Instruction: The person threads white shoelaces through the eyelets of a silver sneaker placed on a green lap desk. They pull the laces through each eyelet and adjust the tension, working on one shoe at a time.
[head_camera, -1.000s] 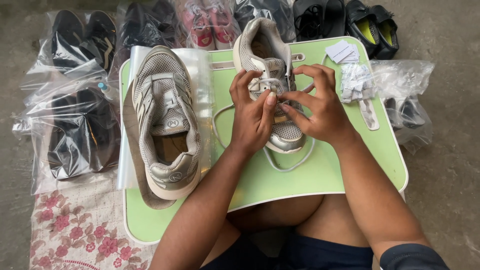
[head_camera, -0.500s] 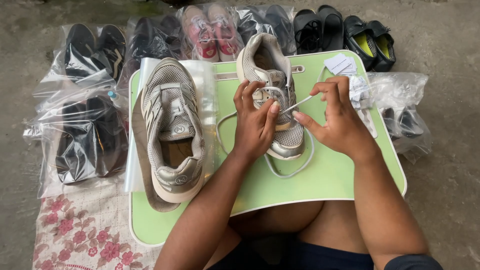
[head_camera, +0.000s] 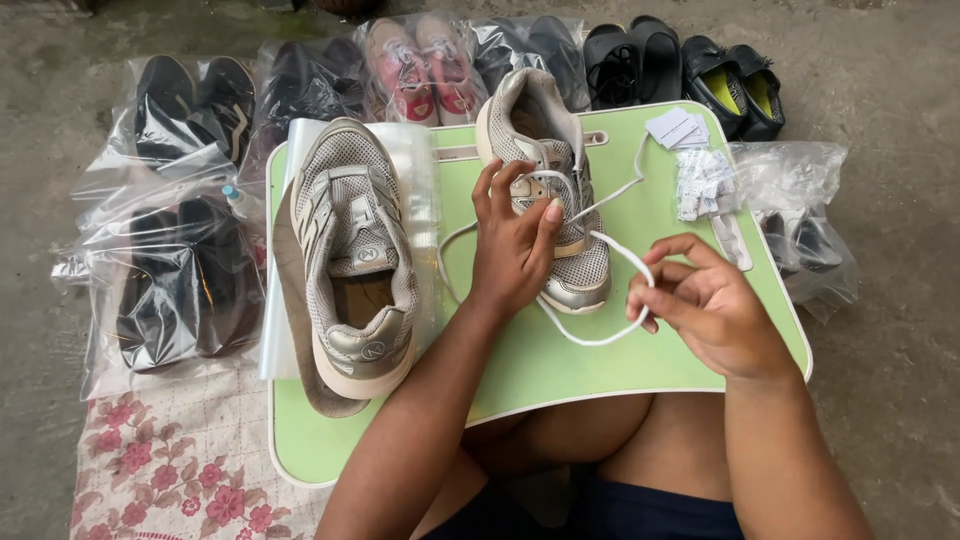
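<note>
A silver-grey sneaker (head_camera: 585, 270) lies on a green lap tray (head_camera: 600, 370), toe toward me. My left hand (head_camera: 515, 245) rests on its laces and tongue, fingers pressing down on the shoe. My right hand (head_camera: 705, 305) is off to the right of the shoe, pinching a loop of its white shoelace (head_camera: 625, 255) and drawing it out sideways. The matching sneaker (head_camera: 355, 250) lies on the tray's left side, on a clear plastic bag, with nothing touching it.
Several pairs of shoes in clear plastic bags (head_camera: 175, 270) lie on the concrete floor to the left and along the back. Black sandals (head_camera: 640, 55) and black shoes (head_camera: 740, 85) sit at the back right. Small white packets (head_camera: 700, 180) lie on the tray's right corner. A floral cloth (head_camera: 170, 460) lies lower left.
My right hand has moved away from the shoe to the right, pulling the white lace out into a long loop. My left hand has stayed on the shoe.
</note>
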